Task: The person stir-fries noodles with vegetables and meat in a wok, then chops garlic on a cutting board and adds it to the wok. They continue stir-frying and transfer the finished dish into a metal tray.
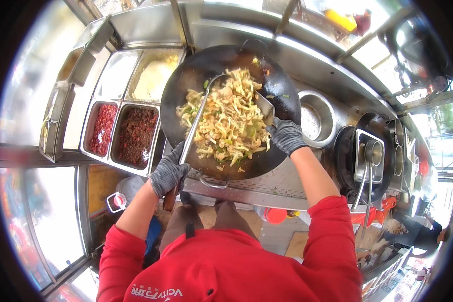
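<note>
A large black wok [287, 98] with loop handles sits before me, heaped with cut cauliflower [226, 124] and bits of green vegetable. Gripped in my gloved left hand [170, 170] is a long-handled metal ladle [198, 120] with a wooden end. Its shaft slants across the food, and its curved head is partly buried at the far side of the heap. My gloved right hand [288, 135] is closed around a flat metal scraper [265, 107], whose blade presses against the heap's right side. The scraper's grip is hidden inside that hand.
Left of the wok stand steel pans of red chopped food [104, 128], dark chili mix [137, 136] and a pale yellow substance [154, 81]. A steel pot [326, 117] stands right. Beyond it, ladles [368, 177] rest in a steel tray [359, 151]. A person [415, 232] is far right.
</note>
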`<action>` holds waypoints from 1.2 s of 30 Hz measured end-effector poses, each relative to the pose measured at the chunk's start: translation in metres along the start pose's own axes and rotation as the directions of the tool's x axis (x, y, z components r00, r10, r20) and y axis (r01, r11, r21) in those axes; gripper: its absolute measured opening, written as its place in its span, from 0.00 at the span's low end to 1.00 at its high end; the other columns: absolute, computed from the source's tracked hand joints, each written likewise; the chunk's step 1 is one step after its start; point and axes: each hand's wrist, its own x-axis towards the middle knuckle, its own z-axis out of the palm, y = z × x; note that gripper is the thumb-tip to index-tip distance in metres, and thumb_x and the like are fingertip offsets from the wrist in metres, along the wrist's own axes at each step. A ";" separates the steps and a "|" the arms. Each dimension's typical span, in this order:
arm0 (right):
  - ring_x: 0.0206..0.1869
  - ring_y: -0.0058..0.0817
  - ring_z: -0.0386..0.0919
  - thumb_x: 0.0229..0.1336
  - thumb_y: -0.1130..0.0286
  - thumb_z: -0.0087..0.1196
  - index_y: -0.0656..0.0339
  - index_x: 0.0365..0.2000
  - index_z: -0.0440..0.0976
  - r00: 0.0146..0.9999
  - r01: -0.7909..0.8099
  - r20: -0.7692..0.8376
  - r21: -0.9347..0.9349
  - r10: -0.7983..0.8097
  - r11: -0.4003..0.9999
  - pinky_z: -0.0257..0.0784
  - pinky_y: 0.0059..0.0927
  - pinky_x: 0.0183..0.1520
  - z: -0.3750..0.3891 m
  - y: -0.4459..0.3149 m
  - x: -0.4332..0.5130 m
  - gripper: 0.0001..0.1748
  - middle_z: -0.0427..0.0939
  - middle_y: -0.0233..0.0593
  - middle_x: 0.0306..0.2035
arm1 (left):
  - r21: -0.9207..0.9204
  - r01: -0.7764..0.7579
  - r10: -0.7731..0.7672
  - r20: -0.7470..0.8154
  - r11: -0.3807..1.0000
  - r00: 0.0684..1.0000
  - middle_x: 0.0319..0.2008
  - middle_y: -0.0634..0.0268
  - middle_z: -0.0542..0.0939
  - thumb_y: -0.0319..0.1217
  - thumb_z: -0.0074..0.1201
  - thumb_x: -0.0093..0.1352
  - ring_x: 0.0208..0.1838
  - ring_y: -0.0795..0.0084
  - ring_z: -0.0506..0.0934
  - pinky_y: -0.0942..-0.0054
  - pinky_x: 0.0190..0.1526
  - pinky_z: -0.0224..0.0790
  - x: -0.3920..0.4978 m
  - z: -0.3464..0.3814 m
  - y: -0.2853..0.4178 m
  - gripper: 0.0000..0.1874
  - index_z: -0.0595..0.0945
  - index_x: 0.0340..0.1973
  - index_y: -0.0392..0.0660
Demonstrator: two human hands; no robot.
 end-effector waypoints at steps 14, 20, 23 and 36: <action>0.27 0.35 0.78 0.55 0.72 0.45 0.65 0.61 0.67 0.981 0.058 -0.141 -0.435 -0.132 0.899 0.69 0.42 0.27 -0.048 -0.091 -0.215 0.31 0.77 0.43 0.25 | 0.953 0.123 -0.187 -0.072 0.277 0.980 0.37 0.44 0.83 0.26 0.44 0.69 0.39 0.44 0.82 0.52 0.45 0.74 -0.163 -0.154 0.058 0.41 0.46 0.75 0.61; 0.30 0.35 0.79 0.58 0.70 0.46 0.60 0.54 0.73 0.998 -0.002 -0.057 -0.496 -0.030 0.868 0.69 0.43 0.30 -0.037 -0.119 -0.238 0.22 0.79 0.39 0.26 | 0.993 -0.017 -0.349 -0.026 -0.120 0.937 0.35 0.46 0.83 0.26 0.43 0.69 0.35 0.52 0.83 0.53 0.39 0.75 -0.174 -0.173 0.072 0.44 0.40 0.76 0.54; 0.30 0.35 0.79 0.51 0.71 0.50 0.55 0.60 0.69 0.998 0.002 -0.055 -0.523 -0.036 0.852 0.70 0.42 0.30 -0.007 -0.121 -0.191 0.32 0.80 0.42 0.31 | 0.993 -0.081 -0.391 0.040 -0.089 0.919 0.36 0.48 0.83 0.27 0.46 0.69 0.37 0.55 0.84 0.53 0.40 0.75 -0.125 -0.147 0.049 0.47 0.36 0.76 0.54; 0.33 0.42 0.80 0.60 0.68 0.48 0.59 0.65 0.62 0.987 -0.091 -0.146 -0.191 0.063 0.977 0.72 0.47 0.35 0.077 -0.045 -0.238 0.32 0.78 0.48 0.33 | 0.959 0.027 0.007 -0.030 0.281 1.000 0.33 0.43 0.81 0.25 0.46 0.68 0.36 0.42 0.80 0.47 0.38 0.72 -0.065 -0.115 -0.021 0.45 0.42 0.75 0.64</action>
